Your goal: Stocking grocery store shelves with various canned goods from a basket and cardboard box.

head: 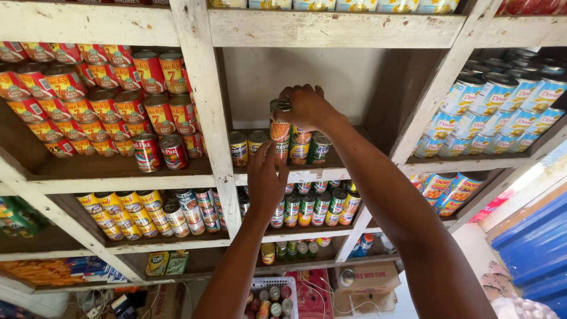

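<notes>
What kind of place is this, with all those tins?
Most likely a small grocery shop or its stockroom. White wooden shelves are packed with rows of red tins and blue-and-white tins, and the right hand is on top of stacked tins.

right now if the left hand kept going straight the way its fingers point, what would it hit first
The left hand points up at the lower orange-labelled can of the stack; it looks about touching already, though depth is unclear.

One view only, head-worn: we look forward and slightly up along our arms at the shelves (331, 29), close, within arm's reach. The middle bay sits centre frame; neighbouring bays run off left and right, and the floor shows below.
</notes>
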